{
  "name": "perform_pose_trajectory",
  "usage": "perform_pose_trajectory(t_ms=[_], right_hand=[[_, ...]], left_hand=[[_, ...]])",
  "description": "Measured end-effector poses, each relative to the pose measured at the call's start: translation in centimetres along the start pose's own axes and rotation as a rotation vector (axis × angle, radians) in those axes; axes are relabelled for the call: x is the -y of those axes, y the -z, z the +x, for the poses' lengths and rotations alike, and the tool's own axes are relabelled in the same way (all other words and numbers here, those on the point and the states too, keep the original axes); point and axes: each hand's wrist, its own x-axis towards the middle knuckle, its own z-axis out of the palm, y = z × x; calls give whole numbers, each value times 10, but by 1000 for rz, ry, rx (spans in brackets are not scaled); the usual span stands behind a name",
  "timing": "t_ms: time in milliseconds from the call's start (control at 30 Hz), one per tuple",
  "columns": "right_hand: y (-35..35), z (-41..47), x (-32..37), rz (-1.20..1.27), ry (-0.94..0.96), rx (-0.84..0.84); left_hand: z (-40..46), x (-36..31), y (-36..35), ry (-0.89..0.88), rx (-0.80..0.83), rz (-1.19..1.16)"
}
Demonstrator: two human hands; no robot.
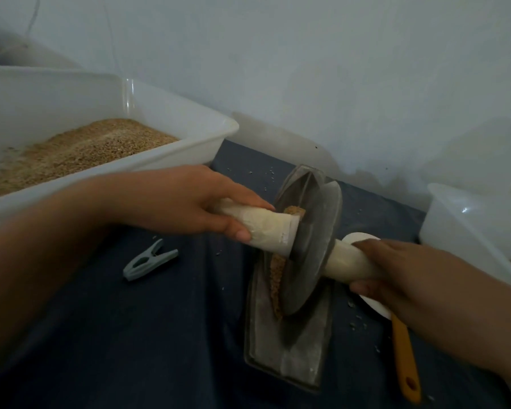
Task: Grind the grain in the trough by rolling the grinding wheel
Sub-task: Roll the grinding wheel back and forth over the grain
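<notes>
Wheel point(310, 246) stands mid-trough point(286, 349), both ends open.

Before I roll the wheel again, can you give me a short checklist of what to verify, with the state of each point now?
1. Left hand grips its handle: ok.
2. Right hand grips the other handle: ok.
3. Wheel sits in the trough: ok.
4. Grain lies along the wheel's path: ok on the left side; the right side is hidden.
5. Clip is clear of the trough: ok.
6. Spatula is clear of the right hand: not ok, it lies just under that hand.
</notes>
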Motion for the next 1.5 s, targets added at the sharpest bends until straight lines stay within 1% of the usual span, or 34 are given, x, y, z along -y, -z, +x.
perform_pose_trajectory(t_ms=[67,133,233,267,333,400,433,467,533,600,667,733,833,900,967,1000,1067,1133,1233,1300,1400,1433,1500], right_hand=[[-3,4,-1,-9,-20,-31],[-13,15,-8,-12,-61,-108],[-35,36,-18,-33,-150,-264],[-41,40,-20,-49,-175,-298],[-47,44,-20,-54,-201,-324],[-45,41,-18,-78,-179,-305],[-41,37,-17,-96,-149,-288],[-36,33,-15,-109,-109,-262],[-22,24,-9,-111,-43,-158],[-8,13,-1,-88,-4,-67],[-1,4,3,-84,27,-48],[-1,2,3,-64,28,-75],[-15,16,-5,-47,-36,-158],[-29,29,-11,-95,-93,-243],[-39,38,-14,-111,-158,-300],[-43,40,-15,-103,-181,-315],[-45,39,-16,-94,-183,-320],[-40,35,-15,-107,-125,-288],[-22,25,-10,-132,-28,-171],[-9,15,-5,-107,27,-92],[2,0,0,-54,65,-58],[2,-1,0,-56,62,-69],[-5,4,-1,-65,36,-128]], left_hand=[[1,1,-3,19,-7,20],[6,2,-12,46,-83,112],[17,7,-31,63,-304,509],[19,8,-36,73,-362,601],[22,9,-40,68,-398,636],[21,8,-35,45,-353,569],[19,7,-30,39,-311,493],[17,7,-25,45,-252,393],[9,4,-12,67,-92,163],[1,1,-1,36,32,-13],[-4,0,5,-8,94,-110],[-4,0,4,-6,108,-123],[3,5,-7,82,30,-31],[10,9,-18,114,-107,174],[16,11,-30,102,-260,437],[18,11,-34,83,-318,532],[20,10,-36,57,-357,578],[18,9,-29,55,-291,456],[9,7,-12,82,-92,113],[2,5,-2,50,25,-48],[-3,2,5,18,128,-162],[-2,3,5,26,133,-171],[1,6,-1,57,89,-135]])
